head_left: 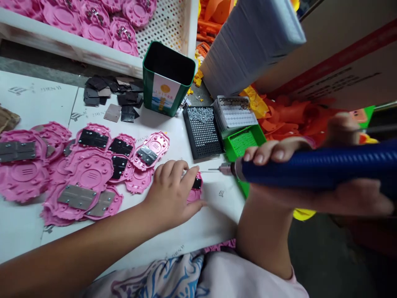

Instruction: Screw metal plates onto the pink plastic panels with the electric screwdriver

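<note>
My right hand (282,151) is wrapped round a blue electric screwdriver (310,167), held level with its thin bit (214,169) pointing left. My left hand (170,194) rests over a pink plastic part (195,194) on the table, fingers curled along its far side and thumb at its near edge. A black plate (197,183) shows on that part; the rest lies hidden under the hand. The bit's tip is a little right of the part, apparently not touching it. Left of my hand lie pink plastic parts (93,174), several with black or grey plates screwed on.
Behind stand a green tin (149,91), loose black plates (96,87) and a white crate (170,25) of pink parts. A black screw tray (203,140), a green tray (229,145) and a clear box (237,116) sit between my hands. A cardboard box (341,62) stands right.
</note>
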Demonstrator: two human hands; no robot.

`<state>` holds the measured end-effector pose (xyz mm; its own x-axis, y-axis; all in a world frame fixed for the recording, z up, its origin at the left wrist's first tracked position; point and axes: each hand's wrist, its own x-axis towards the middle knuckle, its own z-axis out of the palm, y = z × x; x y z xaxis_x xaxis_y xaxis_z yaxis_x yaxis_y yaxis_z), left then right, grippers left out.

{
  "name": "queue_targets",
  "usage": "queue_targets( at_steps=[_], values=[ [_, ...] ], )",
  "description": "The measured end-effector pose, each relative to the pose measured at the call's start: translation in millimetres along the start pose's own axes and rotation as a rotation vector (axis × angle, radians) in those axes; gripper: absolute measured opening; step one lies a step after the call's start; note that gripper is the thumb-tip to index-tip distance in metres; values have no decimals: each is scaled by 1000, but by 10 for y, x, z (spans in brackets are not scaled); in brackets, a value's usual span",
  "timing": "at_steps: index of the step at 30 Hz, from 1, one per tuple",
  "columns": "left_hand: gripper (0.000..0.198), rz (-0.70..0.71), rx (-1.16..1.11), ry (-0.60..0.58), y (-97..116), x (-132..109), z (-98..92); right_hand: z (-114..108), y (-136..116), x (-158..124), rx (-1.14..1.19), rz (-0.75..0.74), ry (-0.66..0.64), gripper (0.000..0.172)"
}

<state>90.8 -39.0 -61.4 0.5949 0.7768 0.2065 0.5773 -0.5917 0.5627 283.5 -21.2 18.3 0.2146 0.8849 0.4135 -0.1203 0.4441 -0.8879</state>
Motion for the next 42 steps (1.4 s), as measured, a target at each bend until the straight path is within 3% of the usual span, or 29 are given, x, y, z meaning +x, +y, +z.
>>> queue_targets(
  at_steps=[4,10,16,26,35,42],
  values=[
    [84,-4,101,-44,28,-16,0,136,152,295,-36,-54,274,29],
    [58,28,89,-56,26,-9,-36,150,452,442,-85,-66,383,26],
    [42,35,49,-25,17,-11,-27,134,496,437,-105,-65,368,24],
    [39,41,39,-18,19,1,-41,190,473,465,-153,-132,369,24],
    [55,33,75,-45,16,-2,-23,190,480,469,-166,-133,309,17],
    [44,15,66,-99,18,6,-38,156,475,464,-186,-96,354,24]
  ],
)
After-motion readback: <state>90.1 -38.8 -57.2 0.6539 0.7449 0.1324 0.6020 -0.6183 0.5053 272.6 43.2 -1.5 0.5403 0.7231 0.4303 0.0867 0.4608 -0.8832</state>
